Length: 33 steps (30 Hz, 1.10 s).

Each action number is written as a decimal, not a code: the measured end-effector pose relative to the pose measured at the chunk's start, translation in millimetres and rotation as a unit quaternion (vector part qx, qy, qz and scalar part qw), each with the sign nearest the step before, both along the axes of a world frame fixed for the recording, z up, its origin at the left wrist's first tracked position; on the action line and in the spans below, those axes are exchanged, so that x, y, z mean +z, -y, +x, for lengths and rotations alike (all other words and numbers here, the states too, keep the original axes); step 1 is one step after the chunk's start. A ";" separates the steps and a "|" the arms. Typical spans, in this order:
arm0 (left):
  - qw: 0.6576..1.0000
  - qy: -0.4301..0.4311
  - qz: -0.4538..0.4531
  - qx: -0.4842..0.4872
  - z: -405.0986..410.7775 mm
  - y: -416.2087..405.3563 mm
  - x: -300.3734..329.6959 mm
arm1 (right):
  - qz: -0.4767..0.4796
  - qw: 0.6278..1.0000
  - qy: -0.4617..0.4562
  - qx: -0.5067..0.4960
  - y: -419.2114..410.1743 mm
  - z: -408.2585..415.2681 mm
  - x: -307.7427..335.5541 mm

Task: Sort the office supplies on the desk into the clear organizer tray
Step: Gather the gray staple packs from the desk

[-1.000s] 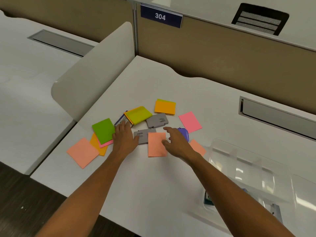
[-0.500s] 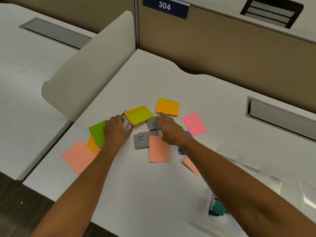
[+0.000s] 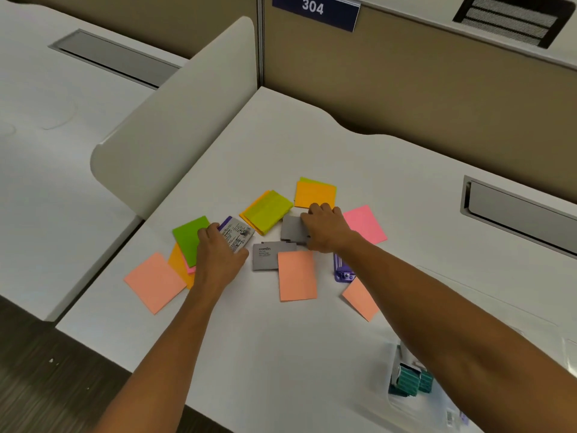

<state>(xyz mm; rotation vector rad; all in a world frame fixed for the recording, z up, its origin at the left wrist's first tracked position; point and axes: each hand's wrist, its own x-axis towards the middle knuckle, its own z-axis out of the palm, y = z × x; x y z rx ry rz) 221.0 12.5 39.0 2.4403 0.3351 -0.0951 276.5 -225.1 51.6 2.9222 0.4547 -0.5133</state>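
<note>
While sticky notes (image 3: 296, 275) lie scattered mid-bench and clear organizer tray (image 3: 468, 310) sits near right edge barely filled, gripping printed card (image 3: 237, 237) with left hand (image 3: 218, 254), pinching grey card (image 3: 292, 229) with right hand (image 3: 326, 228).

Left hand (image 3: 218, 254) around a printed card (image 3: 236, 236), right hand (image 3: 326, 228) on a grey card (image 3: 292, 229)

We note clear organizer tray (image 3: 515, 310) cut by right edge, walls barely discernible. Purple item (image 3: 342, 271) half hidden under right forearm. Print on packet (image 3: 239, 237) under left hand (image 3: 218, 254) blurred, unreadable. Teal clips (image 3: 410, 381) indistinct.
</note>
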 end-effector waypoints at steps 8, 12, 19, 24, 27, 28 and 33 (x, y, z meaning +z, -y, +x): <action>0.992 0.041 -0.092 0.077 -42.1 -1.1 7.5 | 0.053 0.996 0.004 -0.074 2.4 -24.6 0.6; 0.988 0.065 -0.119 0.076 -56.5 3.4 16.9 | 0.086 0.991 0.038 -0.096 6.9 -39.3 5.1; 0.985 0.098 -0.126 0.062 -69.0 25.9 34.2 | 0.190 0.966 0.069 -0.160 30.5 -61.7 34.5; 0.986 0.097 -0.130 0.027 -76.6 55.8 46.8 | 0.238 0.942 0.103 -0.215 64.5 -89.0 45.0; 0.988 0.093 -0.126 0.000 -84.2 78.5 54.0 | 0.254 0.928 0.110 -0.248 89.3 -108.3 45.5; 0.988 0.095 -0.123 -0.009 -87.2 87.4 56.2 | 0.262 0.922 0.109 -0.262 98.0 -115.2 45.7; 0.985 0.101 -0.123 -0.064 -106.2 133.9 62.7 | 0.276 0.901 0.118 -0.314 138.6 -151.8 46.1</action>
